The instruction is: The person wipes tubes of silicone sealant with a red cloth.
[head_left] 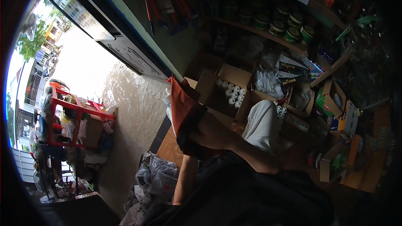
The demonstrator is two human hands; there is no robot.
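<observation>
An orange-red and black cloth [183, 104] hangs in front of my body near the door's edge. My right hand [212, 133] is closed on its dark lower part, with the fingers partly in shadow. The left forearm rises below the cloth, and my left hand is hidden behind it. At the cloth's left edge a white object [167, 100] partly shows; I cannot make out what it is or whether it is held.
An open carton [235, 74] holds several white-topped cans. Shelves with tins [277, 28] stand behind. Grey plastic bags [158, 175] lie below, near the doorway. A red rack [76, 108] stands outside, left of the open door [132, 54]. More boxes [344, 119] sit at right.
</observation>
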